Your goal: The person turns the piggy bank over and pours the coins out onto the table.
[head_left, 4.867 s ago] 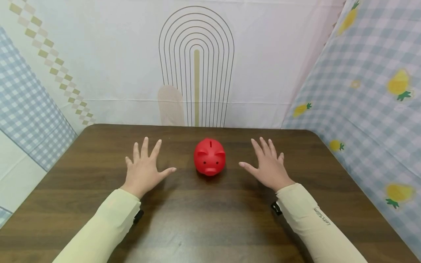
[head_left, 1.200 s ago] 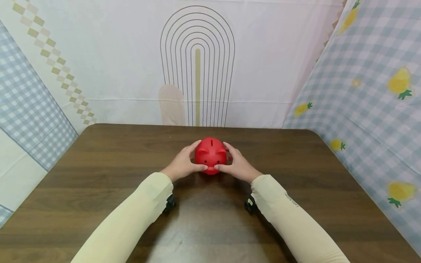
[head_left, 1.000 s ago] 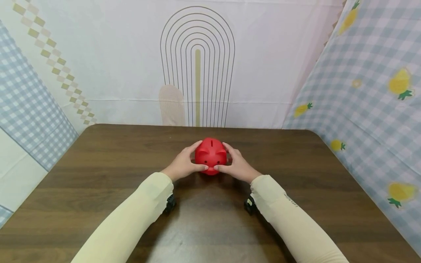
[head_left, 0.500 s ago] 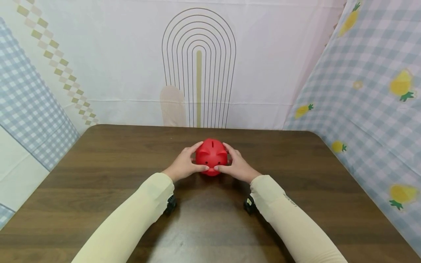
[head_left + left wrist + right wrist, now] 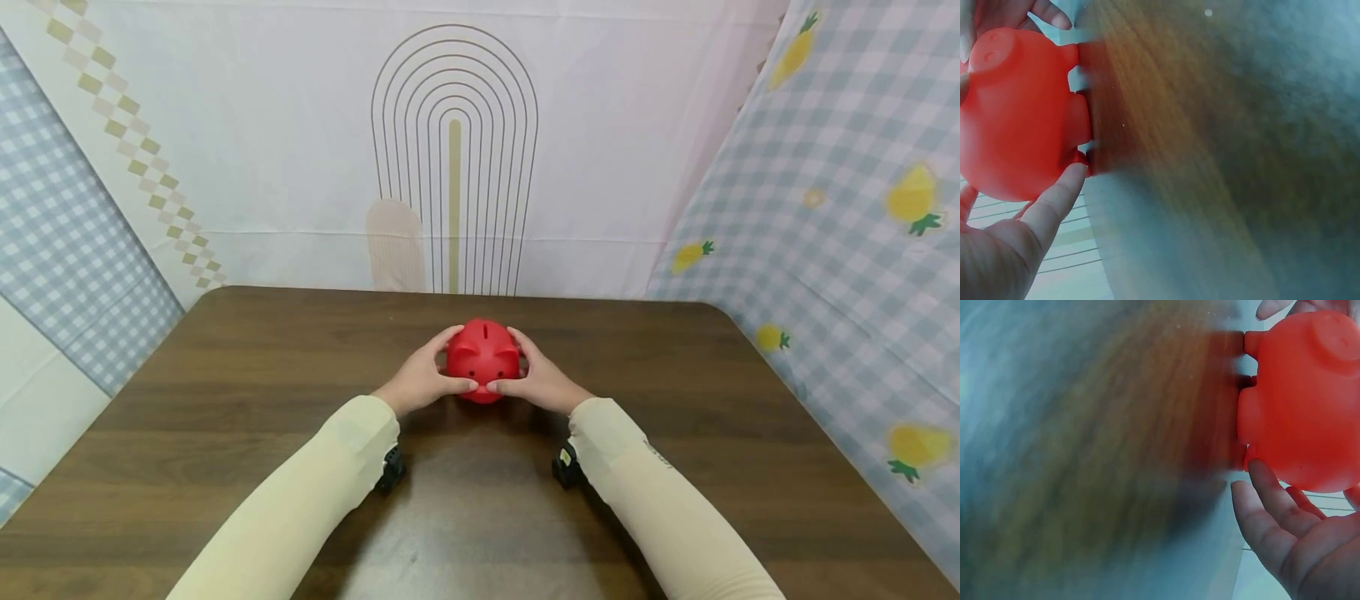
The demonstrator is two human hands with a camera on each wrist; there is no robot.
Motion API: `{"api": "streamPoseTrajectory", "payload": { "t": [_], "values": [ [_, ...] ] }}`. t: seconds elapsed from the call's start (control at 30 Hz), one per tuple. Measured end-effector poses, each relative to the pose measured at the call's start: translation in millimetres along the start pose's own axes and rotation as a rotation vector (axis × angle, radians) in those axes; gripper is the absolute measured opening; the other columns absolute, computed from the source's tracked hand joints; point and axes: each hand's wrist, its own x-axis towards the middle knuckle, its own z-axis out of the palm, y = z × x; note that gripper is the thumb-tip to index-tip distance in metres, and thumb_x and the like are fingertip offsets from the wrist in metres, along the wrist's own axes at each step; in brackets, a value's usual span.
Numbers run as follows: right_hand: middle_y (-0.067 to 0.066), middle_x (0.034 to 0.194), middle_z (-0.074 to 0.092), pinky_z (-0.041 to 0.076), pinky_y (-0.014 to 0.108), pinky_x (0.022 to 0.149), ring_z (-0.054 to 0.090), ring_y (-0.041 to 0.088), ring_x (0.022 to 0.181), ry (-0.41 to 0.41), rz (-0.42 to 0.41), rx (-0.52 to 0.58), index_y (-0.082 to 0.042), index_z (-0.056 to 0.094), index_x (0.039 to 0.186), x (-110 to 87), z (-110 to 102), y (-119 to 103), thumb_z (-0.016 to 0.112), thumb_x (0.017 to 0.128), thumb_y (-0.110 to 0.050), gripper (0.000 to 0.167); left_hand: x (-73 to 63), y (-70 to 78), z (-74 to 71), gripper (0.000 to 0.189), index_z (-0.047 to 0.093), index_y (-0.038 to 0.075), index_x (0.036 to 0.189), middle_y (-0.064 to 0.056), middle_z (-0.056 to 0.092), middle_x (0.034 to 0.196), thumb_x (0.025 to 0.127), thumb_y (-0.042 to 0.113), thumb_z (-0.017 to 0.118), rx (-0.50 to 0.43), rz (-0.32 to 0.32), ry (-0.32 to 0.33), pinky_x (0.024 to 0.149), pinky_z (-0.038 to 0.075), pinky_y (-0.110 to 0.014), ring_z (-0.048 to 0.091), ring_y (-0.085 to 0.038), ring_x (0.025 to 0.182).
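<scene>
Long, snug sleeves cover both arms – the left sleeve [image 5: 300,500] pale yellow, the right sleeve [image 5: 667,508] creamier – and the left hand [image 5: 422,377] and right hand [image 5: 549,383] are bare. Each wrist wears a black unit: the left unit [image 5: 391,468] boxy, the right unit [image 5: 567,468] bearing a pale patch. Dark lettering [image 5: 657,454], unreadably small, marks the right sleeve.

Smooth plastic piggy bank [image 5: 483,354]

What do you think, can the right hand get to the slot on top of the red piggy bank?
Probably yes: the right hand already grips the side of the red piggy bank, and nothing covers the slot. It would likely need to loosen its grip first.
</scene>
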Motion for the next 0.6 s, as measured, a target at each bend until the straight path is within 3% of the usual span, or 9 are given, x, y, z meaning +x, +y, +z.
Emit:
{"api": "streamPoseTrajectory", "payload": {
  "t": [0.37, 0.6],
  "values": [
    [0.011, 0.144, 0.038, 0.051, 0.045, 0.094, 0.045, 0.033, 0.125, 0.013, -0.011, 0.038, -0.017, 0.019, 0.152, 3.2, 3.2, -2.5, 0.075, 0.081, -0.018, 0.09, 1.1, 2.8, 1.3, 0.084, 0.033, 0.019, 0.149, -0.012, 0.046, 0.139, 0.079, 0.017, 0.079, 0.029, -0.008, 0.04, 0.092, 0.052, -0.043, 0.051, -0.033, 0.119],
    [0.012, 0.145, 0.036, 0.05, 0.045, 0.095, 0.047, 0.037, 0.123, 0.026, -0.014, 0.051, -0.021, 0.019, 0.153, -1.0, 1.5, -6.1, 0.074, 0.083, -0.024, 0.089, -0.9, 8.2, -0.3, 0.084, 0.034, 0.017, 0.15, -0.013, 0.048, 0.139, 0.079, 0.02, 0.079, -0.014, 0.015, 0.054, 0.092, 0.052, -0.043, 0.047, -0.033, 0.123]
  ]
}}
